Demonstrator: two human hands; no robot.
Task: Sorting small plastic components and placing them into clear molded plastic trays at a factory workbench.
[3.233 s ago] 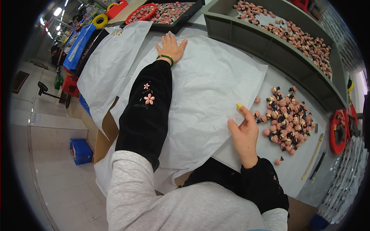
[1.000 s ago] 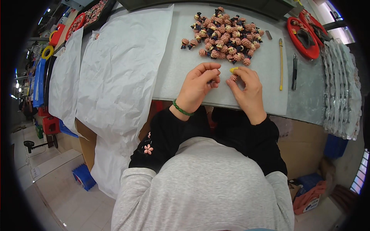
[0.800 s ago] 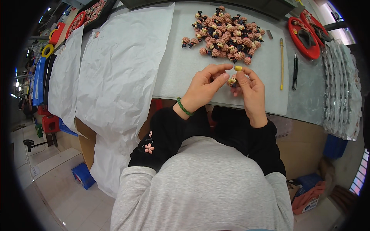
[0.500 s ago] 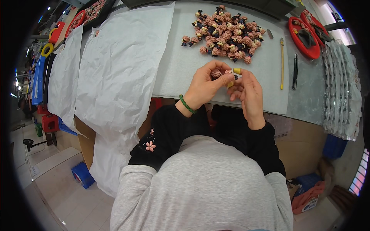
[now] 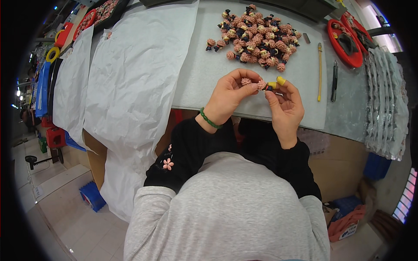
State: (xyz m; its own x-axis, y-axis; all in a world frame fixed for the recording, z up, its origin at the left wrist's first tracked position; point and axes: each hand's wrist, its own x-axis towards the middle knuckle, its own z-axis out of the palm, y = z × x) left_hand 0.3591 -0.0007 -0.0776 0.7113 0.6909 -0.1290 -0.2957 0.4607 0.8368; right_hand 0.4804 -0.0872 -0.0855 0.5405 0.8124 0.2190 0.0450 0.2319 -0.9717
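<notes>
Presently I see left hand [image 5: 223, 96] and right hand [image 5: 286, 107] pinching one pink-headed figurine [image 5: 261, 85], figurine pile [image 5: 260, 38] at twelve o'clock.

A single wide fisheye camera, worn on the head, looks steeply down, close over the shirt [image 5: 226, 204] and the desk [image 5: 349, 93].

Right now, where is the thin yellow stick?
In the head view, the thin yellow stick lies near the right edge of the white work surface, between the pile of pink-headed figurines and the black pen-like tool, to the right of the person's right hand.
</notes>
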